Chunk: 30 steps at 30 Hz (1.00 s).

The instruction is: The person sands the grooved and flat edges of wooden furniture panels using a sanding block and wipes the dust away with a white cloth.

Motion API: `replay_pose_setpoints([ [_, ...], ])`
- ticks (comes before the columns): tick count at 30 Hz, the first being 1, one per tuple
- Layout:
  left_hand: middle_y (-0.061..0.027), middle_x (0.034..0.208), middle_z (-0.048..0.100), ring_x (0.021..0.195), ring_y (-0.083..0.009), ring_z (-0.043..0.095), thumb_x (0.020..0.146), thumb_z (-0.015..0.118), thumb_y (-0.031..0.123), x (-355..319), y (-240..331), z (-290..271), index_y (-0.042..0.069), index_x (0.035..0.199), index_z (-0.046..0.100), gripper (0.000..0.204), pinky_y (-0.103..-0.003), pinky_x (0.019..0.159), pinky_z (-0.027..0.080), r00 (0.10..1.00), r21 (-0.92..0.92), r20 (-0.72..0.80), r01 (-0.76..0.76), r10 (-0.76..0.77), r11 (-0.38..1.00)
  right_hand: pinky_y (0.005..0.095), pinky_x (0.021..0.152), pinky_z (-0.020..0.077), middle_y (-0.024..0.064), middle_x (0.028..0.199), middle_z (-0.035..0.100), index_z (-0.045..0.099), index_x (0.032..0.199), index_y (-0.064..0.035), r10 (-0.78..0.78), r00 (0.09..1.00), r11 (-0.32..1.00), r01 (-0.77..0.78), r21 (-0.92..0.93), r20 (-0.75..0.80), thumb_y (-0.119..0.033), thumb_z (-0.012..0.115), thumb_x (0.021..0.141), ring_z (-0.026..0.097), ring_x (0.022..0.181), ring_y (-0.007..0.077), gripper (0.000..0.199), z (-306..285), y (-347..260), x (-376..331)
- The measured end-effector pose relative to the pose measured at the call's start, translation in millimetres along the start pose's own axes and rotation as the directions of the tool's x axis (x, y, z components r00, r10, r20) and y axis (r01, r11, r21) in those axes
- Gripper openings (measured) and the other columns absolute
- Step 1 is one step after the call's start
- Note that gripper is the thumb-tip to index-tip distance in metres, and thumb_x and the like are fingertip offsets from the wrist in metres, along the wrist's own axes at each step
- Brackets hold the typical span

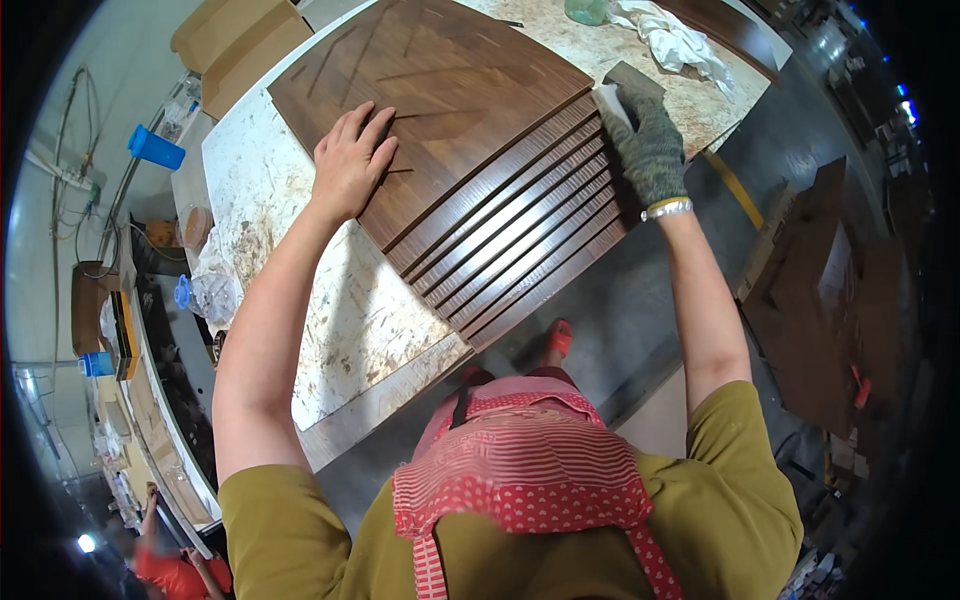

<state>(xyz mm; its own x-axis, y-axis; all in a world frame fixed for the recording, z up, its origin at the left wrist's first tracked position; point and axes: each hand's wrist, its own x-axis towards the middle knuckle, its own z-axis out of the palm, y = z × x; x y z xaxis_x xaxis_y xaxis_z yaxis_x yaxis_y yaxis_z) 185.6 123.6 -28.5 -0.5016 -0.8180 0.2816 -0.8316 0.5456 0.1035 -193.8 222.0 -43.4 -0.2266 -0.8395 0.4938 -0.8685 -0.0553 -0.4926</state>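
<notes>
Several dark brown wooden boards [440,95] lie stacked on the worktable, their near edges stepped like a fan. My left hand [350,160], bare, rests on the top board near its left edge with the fingers apart. A grey knitted glove covers my right hand [648,150], which is at the right ends of the boards. Its fingers close round a flat piece with a white face [611,106]; the glove hides much of it, and its kind is unclear. A grey-brown flap [636,80] shows just beyond the gloved fingers.
The worktable [265,190] has a white, brown-stained top. At its far right lie a crumpled white cloth [680,45], a green glass jar [586,10] and another dark board [720,30]. A cardboard box [235,55] and blue cup [156,148] stand left. Brown panels [815,300] are stacked right.
</notes>
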Motion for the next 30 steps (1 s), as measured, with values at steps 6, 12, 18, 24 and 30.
replay_pose_setpoints([
  [6, -0.0107, 0.147, 0.042, 0.137, -0.0299, 0.036, 0.098, 0.046, 0.042, 0.6, 1.0, 0.2, 0.021, 0.141, 0.048, 0.048, -0.047, 0.11, 0.029, 1.0, 0.004, 0.0, 0.001, -0.001, 1.0, 0.0438, 0.076, 0.049, 0.0168, 0.095, 0.062, 0.058, 0.111, -0.0024, -0.418, 0.888, 0.907, 0.395, 0.148, 0.193, -0.016, 0.057, 0.087, 0.06, 0.087, 0.0333, 0.027, 26.6, -149.5, -96.4],
  [12, -0.0112, 0.148, 0.041, 0.138, -0.0307, 0.035, 0.099, 0.045, 0.043, -0.1, -1.0, 1.3, 0.021, 0.142, 0.046, 0.049, -0.048, 0.111, 0.028, 1.0, 0.014, 0.015, 0.0, 0.0, 1.0, 0.0409, 0.084, 0.0499, 0.0155, 0.099, 0.062, 0.06, 0.111, -0.0035, -0.637, 0.742, 0.771, 0.609, 0.187, 0.211, -0.026, 0.058, 0.09, 0.062, 0.091, 0.0306, 0.03, -0.4, -176.9, -92.4],
  [18, -0.0106, 0.149, 0.039, 0.139, -0.03, 0.033, 0.098, 0.045, 0.043, 0.5, 3.2, -1.6, 0.021, 0.143, 0.046, 0.05, -0.047, 0.112, 0.027, 0.999, 0.009, 0.037, 0.037, -0.038, 0.999, 0.0383, 0.093, 0.0484, 0.0193, 0.117, 0.063, 0.061, 0.123, -0.0023, 0.173, 0.984, 0.966, -0.159, 0.202, -0.052, -0.039, 0.064, 0.091, 0.063, 0.107, 0.0323, 0.049, -17.0, -22.8, 20.7],
  [24, -0.0104, 0.149, 0.039, 0.139, -0.029, 0.033, 0.098, 0.046, 0.043, -1.0, 1.6, -0.3, 0.021, 0.142, 0.046, 0.05, -0.047, 0.112, 0.026, 1.0, -0.017, 0.005, 0.003, -0.003, 1.0, 0.0415, 0.095, 0.0457, 0.0192, 0.116, 0.063, 0.062, 0.123, -0.0021, 0.023, 1.0, 0.999, -0.023, -0.022, 0.008, -0.034, 0.063, 0.091, 0.06, 0.109, 0.034, 0.045, 6.4, -18.2, 27.1],
  [30, -0.011, 0.145, 0.045, 0.137, -0.0302, 0.036, 0.097, 0.046, 0.045, 5.4, -13.4, 16.9, 0.019, 0.14, 0.048, 0.05, -0.047, 0.111, 0.026, 1.0, -0.042, -0.012, -0.009, 0.009, 0.999, 0.0458, 0.079, 0.0478, 0.0161, 0.098, 0.061, 0.058, 0.117, 0.0017, -0.533, 0.844, 0.842, 0.524, 0.126, 0.054, -0.025, 0.06, 0.085, 0.059, 0.09, 0.0325, 0.042, 28.0, -175.3, -84.7],
])
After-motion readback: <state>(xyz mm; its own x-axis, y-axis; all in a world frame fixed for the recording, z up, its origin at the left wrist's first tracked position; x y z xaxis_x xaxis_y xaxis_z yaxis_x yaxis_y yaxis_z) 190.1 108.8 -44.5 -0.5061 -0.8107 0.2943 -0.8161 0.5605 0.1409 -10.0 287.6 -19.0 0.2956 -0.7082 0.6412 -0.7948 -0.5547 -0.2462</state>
